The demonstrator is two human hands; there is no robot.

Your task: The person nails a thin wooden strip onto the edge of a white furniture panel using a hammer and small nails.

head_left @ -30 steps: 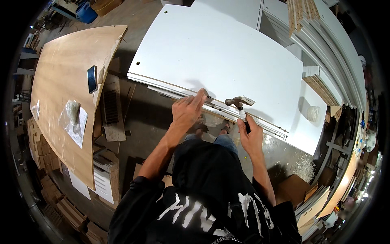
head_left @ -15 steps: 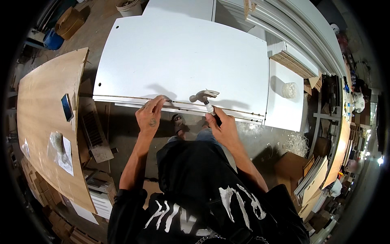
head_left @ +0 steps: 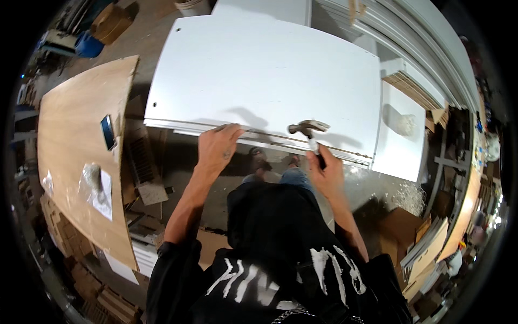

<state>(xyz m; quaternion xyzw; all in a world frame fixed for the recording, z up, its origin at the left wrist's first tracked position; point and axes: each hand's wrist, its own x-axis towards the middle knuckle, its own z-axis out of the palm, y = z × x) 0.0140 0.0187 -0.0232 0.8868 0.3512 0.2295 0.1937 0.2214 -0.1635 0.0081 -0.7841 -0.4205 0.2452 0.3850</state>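
A large white panel [head_left: 264,70] lies in front of me, its near edge made of stacked boards with a dark groove and several small holes. At that edge, left of the middle, my left hand [head_left: 218,147] is closed with its fingertips pinched together. Whatever they hold, if anything, is too small to make out. My right hand [head_left: 326,170] grips a claw hammer [head_left: 308,128] by its dark handle, which has a white wrap below the head. The hammer head is over the panel's near edge, right of my left hand and apart from it.
A tan wooden board [head_left: 75,135] stands at the left with a dark blue phone-like slab [head_left: 107,132] and a clear plastic bag [head_left: 93,181] on it. Right of the panel, a white lump [head_left: 406,125] sits on another white board. Long white boards [head_left: 415,48] are stacked behind.
The view has swung, so the scene appears farther right. The hammer has moved right along the panel edge, away from my left hand. My left hand has turned, showing more of its back.
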